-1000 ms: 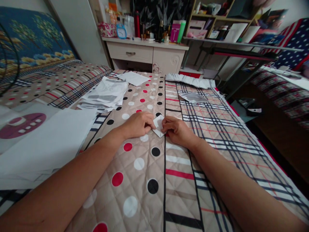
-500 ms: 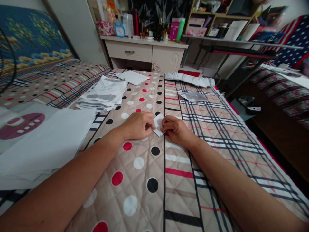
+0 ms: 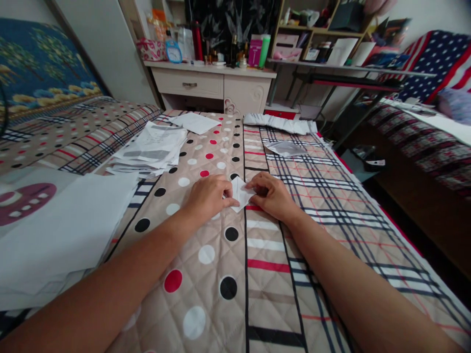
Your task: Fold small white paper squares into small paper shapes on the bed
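A small folded piece of white paper (image 3: 241, 193) lies on the patterned quilt (image 3: 206, 294), with a crease showing down its face. My left hand (image 3: 211, 196) pinches its left corner, the thumb lying on top near the lower edge. From the other side my right hand (image 3: 270, 196) grips the right corner between thumb and fingers. Both hands rest low over the quilt. The fingers partly cover the paper's two side corners.
To the left lie a stack of printed papers (image 3: 149, 147) and larger white sheets (image 3: 73, 225). One white sheet (image 3: 195, 122) lies farther back. A long crumpled white strip (image 3: 279, 123) and a grey packet (image 3: 285, 148) lie back right. A white dresser (image 3: 206, 81) stands beyond the bed.
More of the paper's face shows now, as my right fingers have shifted toward its right corner and my left thumb has extended onto it. The camera view has turned slightly right.
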Tool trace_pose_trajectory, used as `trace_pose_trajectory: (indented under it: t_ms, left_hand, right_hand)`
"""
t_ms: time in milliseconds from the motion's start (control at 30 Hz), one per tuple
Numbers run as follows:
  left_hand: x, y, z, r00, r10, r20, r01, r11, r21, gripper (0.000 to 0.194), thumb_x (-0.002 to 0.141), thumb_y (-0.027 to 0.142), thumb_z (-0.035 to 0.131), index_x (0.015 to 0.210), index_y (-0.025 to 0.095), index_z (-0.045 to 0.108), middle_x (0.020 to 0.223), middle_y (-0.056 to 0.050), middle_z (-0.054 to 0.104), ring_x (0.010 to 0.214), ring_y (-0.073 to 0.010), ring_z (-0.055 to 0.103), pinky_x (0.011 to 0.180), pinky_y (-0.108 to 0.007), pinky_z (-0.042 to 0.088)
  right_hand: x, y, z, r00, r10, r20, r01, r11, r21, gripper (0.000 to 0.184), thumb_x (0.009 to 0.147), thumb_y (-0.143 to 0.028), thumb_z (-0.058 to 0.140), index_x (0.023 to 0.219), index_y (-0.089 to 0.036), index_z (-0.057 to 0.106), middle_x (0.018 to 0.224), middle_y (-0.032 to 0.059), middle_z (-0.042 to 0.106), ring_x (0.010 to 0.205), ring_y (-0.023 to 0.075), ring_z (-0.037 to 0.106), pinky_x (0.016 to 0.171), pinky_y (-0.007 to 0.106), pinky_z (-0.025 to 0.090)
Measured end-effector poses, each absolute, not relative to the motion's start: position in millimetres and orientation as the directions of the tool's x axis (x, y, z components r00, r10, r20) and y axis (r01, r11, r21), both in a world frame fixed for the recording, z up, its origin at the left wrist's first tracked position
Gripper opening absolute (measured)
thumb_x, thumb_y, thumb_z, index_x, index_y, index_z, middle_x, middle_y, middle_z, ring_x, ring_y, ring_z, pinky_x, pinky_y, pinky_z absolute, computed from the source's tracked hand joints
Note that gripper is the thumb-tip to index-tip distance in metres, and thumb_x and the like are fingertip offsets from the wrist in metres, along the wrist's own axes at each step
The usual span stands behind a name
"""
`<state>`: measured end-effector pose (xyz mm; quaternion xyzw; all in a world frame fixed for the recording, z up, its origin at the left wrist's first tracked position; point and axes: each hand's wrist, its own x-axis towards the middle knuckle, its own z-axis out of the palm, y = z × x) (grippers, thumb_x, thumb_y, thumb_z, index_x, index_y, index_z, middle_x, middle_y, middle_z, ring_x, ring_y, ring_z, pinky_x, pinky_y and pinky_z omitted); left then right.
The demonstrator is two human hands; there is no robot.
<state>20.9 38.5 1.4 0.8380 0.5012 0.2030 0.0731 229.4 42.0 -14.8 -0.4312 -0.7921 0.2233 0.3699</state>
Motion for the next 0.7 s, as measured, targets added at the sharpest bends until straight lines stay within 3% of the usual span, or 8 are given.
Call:
trace_pose_trajectory:
  t_ms: [133,267,500,700]
  left_hand:
    - [21.8,38.9,-1.1,0.497,0.804,0.328,0.749,-0.588,0.305,0.022,0.067,0.034,0.081,0.083,0.022,0.069,0.089,-0.001,0.064,0.086,-0.0196,0.057,0.074,-0.031,0.038]
    - [22.1,41.2,-6.4,0.627,0.697,0.348,0.635,-0.716,0.291,0.028,0.075,0.022,0.074,0.102,0.029,0.071,0.099,-0.001,0.063,0.097,-0.0192,0.056,0.084,-0.033,0.038]
    - [20.0,43.4,-8.9,0.694,0.641,0.328,0.602,-0.766,0.223,0.023,0.084,0.026,0.065,0.104,0.035,0.072,0.102,-0.002,0.06,0.096,-0.0178,0.055,0.082,-0.032,0.037]
    - [20.4,43.9,-8.7,0.708,0.637,0.304,0.612,-0.769,0.185,0.024,0.087,0.028,0.061,0.106,0.039,0.071,0.102,-0.002,0.059,0.095,-0.0175,0.054,0.082,-0.032,0.037]
  right_hand:
    - [239.1,45.5,-13.3,-0.335,0.908,0.25,0.557,0.405,-0.725,0.011,0.064,-0.012,0.068,0.074,-0.016,0.068,0.071,-0.0003,0.06,0.06,0.0107,0.052,0.056,0.023,0.041]
    - [244.9,48.9,-10.2,-0.396,0.899,0.187,0.484,0.378,-0.789,0.008,0.068,-0.016,0.068,0.076,-0.016,0.071,0.071,0.0007,0.064,0.062,0.0116,0.057,0.058,0.023,0.044]
    - [237.0,47.2,-5.8,-0.245,0.958,0.151,0.639,0.276,-0.718,0.008,0.062,-0.008,0.066,0.065,-0.014,0.07,0.063,0.0019,0.066,0.057,0.0136,0.058,0.056,0.025,0.042]
    - [235.6,46.9,-2.0,-0.173,0.981,0.091,0.728,0.19,-0.659,0.004,0.062,-0.013,0.068,0.06,-0.016,0.069,0.06,0.0013,0.067,0.057,0.014,0.057,0.054,0.024,0.038]
